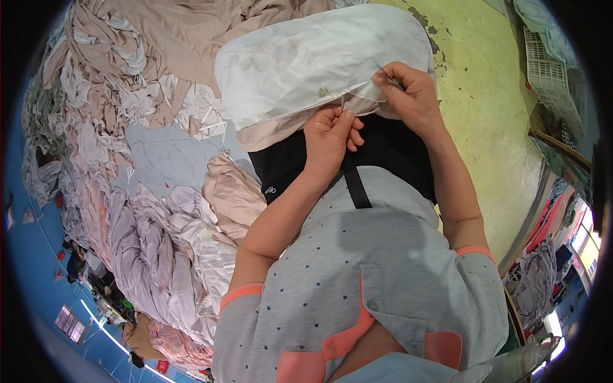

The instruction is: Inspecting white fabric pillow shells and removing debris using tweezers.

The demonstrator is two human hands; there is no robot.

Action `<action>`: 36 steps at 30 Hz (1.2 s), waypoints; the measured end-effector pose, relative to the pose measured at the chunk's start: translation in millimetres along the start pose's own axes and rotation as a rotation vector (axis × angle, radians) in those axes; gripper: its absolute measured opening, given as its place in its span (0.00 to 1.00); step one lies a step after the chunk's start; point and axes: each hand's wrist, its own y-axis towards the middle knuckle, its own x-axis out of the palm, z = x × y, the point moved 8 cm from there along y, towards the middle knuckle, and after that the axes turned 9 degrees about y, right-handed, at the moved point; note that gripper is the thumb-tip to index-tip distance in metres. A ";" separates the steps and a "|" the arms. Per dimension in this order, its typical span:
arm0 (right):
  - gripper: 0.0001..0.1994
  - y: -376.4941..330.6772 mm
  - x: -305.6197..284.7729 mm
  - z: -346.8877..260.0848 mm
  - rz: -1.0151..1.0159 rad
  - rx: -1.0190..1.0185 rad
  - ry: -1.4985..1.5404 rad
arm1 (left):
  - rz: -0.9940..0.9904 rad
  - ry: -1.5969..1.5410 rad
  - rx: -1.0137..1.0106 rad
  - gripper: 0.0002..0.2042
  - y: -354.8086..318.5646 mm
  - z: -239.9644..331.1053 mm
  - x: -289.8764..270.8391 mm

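Across my lap lies a white cloth (306, 57) with a faint print, rounded like a pillow or cushion cover. A beige cloth (260, 135) shows under its near edge. My left hand (327, 140) is closed in a pinch at that edge, with a bit of narrow white strip (345, 100) standing up at the thumb tip. To the right and slightly farther away, my right hand (412, 96) also pinches, holding thin white material stretched between the two hands. The finger pads hide exactly what is gripped.
Large heaps of beige cloth (166, 32) and pale lilac cloth (143, 242) cover the floor to the left. A white plastic crate (548, 70) stands at the far right on worn yellow floor (488, 127). Black fabric (396, 150) covers my thighs.
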 end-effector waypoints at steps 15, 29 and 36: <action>0.05 -26.3 -37.7 -8.5 0.062 0.086 0.167 | -0.013 0.076 0.014 0.08 1.9 1.7 -2.5; 0.11 -35.4 -31.1 -15.0 0.137 0.029 -0.139 | -0.039 0.141 0.013 0.08 -0.6 -1.4 -0.9; 0.04 -40.3 -59.5 7.0 0.226 -0.128 -0.231 | -0.021 0.135 0.022 0.08 -1.6 -2.9 -2.6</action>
